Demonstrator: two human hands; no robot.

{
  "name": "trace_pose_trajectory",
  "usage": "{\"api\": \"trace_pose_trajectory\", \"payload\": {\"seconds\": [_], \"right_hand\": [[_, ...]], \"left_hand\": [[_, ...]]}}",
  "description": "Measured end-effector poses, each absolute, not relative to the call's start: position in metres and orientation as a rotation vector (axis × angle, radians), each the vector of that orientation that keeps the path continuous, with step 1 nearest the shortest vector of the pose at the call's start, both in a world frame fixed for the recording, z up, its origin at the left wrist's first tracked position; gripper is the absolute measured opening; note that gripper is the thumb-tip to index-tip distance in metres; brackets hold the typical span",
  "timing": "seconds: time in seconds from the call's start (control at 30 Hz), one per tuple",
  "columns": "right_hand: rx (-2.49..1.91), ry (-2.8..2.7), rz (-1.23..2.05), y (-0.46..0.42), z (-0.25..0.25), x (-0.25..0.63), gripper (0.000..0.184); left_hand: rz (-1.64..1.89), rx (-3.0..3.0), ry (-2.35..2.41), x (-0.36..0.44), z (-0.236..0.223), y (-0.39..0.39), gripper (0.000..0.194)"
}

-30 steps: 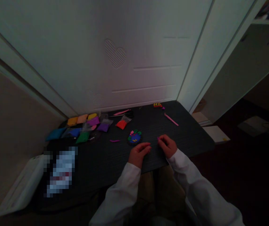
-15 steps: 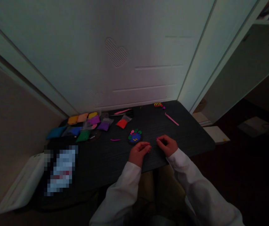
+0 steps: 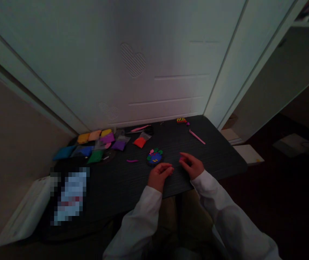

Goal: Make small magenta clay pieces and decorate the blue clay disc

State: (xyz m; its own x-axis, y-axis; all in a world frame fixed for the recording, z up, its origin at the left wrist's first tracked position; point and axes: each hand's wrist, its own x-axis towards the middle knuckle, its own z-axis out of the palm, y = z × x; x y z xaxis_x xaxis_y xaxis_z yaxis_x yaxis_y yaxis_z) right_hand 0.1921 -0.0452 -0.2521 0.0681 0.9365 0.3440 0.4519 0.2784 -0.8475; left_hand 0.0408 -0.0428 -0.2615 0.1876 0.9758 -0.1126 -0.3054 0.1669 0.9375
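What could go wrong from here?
1. The small purple bit at the fingertips of the right hand could be squashed or dropped; it is tiny, and the light looks dim.
2. The left hand is right beside the blue decorated piece, so it might nudge it or dent its small raised details.
3. The thin purple strip lies loose and might get brushed aside.

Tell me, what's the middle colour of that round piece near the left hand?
The round piece is blue in the middle, with yellow bits; head view shows it.
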Motion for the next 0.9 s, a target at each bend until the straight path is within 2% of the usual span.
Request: {"api": "trace_pose_trajectory", "payload": {"seconds": [0.23,0.4,0.7,0.9], "right_hand": [[-1.346,-1.591,0.616,-0.046,-0.248,0.192,0.018],[-1.398,-1.368,0.768,-0.043,-0.251,0.200,0.021],[-1.401,-1.090,0.747,-0.025,-0.259,0.262,0.030],[-1.406,-1.215,0.672,-0.025,-0.264,0.264,0.024]], "left_hand": [[1.158,0.927,0.990,0.046,-0.251,-0.047,0.017],[1.172,0.909,1.033,0.045,-0.250,-0.047,0.018],[1.102,0.817,1.035,0.043,-0.250,-0.044,0.021],[1.131,0.822,1.019,0.042,-0.247,-0.044,0.019]]}}
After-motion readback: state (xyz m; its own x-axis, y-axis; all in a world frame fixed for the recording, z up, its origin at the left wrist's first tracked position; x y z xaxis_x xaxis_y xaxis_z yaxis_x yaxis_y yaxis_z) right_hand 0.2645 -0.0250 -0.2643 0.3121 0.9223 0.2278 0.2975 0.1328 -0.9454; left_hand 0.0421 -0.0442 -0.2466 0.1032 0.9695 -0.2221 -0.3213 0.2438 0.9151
